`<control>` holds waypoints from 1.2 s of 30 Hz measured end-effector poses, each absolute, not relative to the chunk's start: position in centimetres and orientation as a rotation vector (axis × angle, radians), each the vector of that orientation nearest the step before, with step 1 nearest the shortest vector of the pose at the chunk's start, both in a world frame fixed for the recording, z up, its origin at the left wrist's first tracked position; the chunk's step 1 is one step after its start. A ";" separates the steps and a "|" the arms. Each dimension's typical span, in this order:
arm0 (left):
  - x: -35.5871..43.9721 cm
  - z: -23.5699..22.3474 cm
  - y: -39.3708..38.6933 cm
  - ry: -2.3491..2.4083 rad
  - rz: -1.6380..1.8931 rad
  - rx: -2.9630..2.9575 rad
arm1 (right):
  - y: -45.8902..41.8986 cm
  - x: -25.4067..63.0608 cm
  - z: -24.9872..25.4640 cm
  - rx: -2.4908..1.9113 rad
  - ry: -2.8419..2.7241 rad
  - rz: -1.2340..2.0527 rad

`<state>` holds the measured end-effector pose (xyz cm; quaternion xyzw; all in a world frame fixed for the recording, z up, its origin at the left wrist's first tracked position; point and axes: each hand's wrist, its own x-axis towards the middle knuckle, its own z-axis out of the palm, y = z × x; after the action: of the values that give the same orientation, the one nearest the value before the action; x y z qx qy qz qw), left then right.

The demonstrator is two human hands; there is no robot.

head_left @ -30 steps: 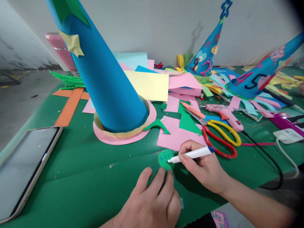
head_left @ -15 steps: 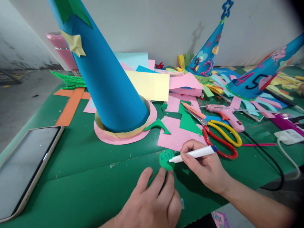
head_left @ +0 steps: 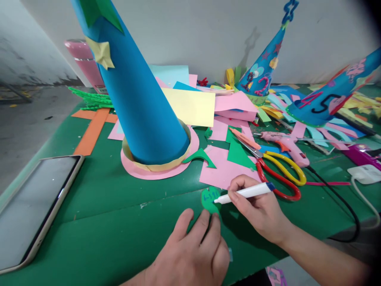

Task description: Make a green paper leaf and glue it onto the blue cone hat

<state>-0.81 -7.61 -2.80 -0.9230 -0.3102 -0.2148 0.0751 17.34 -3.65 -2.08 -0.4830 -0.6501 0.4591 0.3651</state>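
On the surface (head_left: pixel 119 224) you can count three cones (head_left: pixel 145 103): one nearer the left edge, two toward the far edge. You also have one phone (head_left: pixel 41 206), one marker (head_left: pixel 247 193), one lettered green cutout (head_left: pixel 209 198), one pair of scissors (head_left: pixel 259 157), one glue gun (head_left: pixel 292 147) and one bottle (head_left: pixel 87 65).

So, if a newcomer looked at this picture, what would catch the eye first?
Probably the big blue cone, standing left of centre with a pink ring around its base. Next, at the front, the right hand holds a white marker with its tip at a small green paper piece, where the left hand rests its fingertips. Right of centre, the red-and-yellow-handled scissors stand out.
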 end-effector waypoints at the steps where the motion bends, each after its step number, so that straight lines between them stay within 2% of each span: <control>1: -0.8 -2.8 -7.6 -0.933 -0.643 -2.773 | -3.6 17.4 -2.1 -1.248 -1.676 1.177; 36: -0.8 -3.0 -7.7 -0.916 -0.671 -2.754 | -3.8 17.5 -2.0 -1.175 -1.629 1.259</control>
<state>-0.85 -7.70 -3.03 -0.9214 -0.3066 -0.2246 0.0812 17.48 -3.84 -1.97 -0.4592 -0.6368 0.4921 0.3760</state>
